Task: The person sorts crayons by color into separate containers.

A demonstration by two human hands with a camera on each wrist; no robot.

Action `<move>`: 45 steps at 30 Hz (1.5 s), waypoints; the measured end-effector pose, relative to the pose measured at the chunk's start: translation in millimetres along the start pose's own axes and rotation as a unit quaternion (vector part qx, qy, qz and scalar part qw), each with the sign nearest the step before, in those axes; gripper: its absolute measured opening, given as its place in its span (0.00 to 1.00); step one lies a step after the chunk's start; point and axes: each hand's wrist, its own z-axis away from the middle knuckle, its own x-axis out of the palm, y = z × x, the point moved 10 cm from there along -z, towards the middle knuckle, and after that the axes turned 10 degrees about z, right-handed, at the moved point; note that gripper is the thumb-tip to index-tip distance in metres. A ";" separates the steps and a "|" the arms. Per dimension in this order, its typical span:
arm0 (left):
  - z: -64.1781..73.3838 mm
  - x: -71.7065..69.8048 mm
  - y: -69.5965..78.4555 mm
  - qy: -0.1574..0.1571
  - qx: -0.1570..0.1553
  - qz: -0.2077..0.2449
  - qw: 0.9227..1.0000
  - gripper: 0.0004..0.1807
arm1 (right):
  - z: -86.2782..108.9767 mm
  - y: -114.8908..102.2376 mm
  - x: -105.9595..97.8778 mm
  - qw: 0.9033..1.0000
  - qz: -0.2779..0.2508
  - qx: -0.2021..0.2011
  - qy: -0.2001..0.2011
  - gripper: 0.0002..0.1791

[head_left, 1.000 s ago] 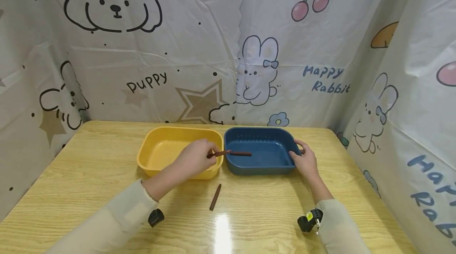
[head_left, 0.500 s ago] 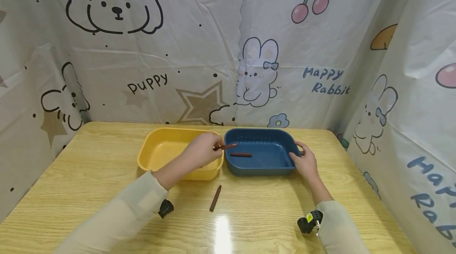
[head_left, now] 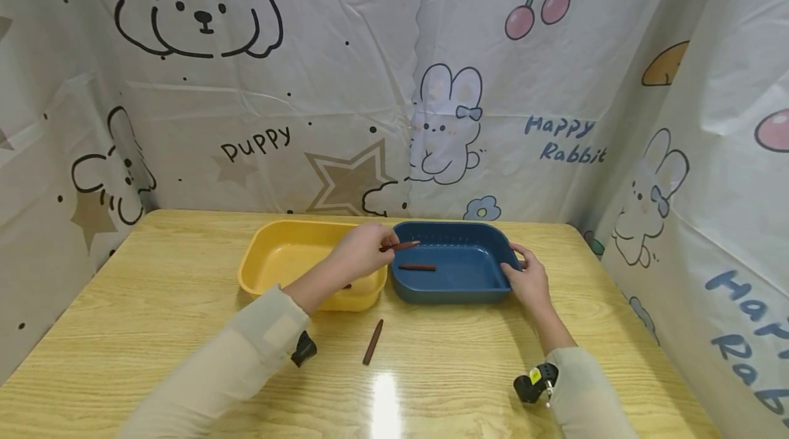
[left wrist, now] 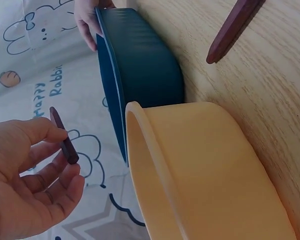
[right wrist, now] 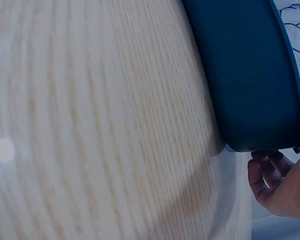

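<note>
My left hand (head_left: 362, 248) pinches a brown crayon (head_left: 405, 245) between thumb and fingers, its tapered tip pointing right over the left side of the blue basin (head_left: 453, 295). In the left wrist view the held crayon (left wrist: 65, 140) shows flat sides. A second brown crayon (head_left: 417, 267) lies on the blue basin's floor. My right hand (head_left: 527, 278) grips that basin's right rim, thumb inside and fingers outside. Beneath my left forearm stands the yellow basin (head_left: 271, 294), where a small dark end (head_left: 347, 286) peeks out, mostly hidden by the wrist.
Another brown crayon (head_left: 372, 342) lies on the wooden table (head_left: 456, 370) in front of the basins. The two basins stand side by side with rims close together. A printed curtain (head_left: 345, 83) hangs behind the table and along its sides.
My left hand has moved right and slightly away from me, carrying the crayon from over the yellow basin to over the blue one. My right hand stays on the rim.
</note>
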 end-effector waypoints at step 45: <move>-53.0 44.0 -15.2 -0.007 0.007 -0.023 1.000 0.10 | 4.2 -3.7 -2.0 1.000 -0.002 -0.001 0.008 0.27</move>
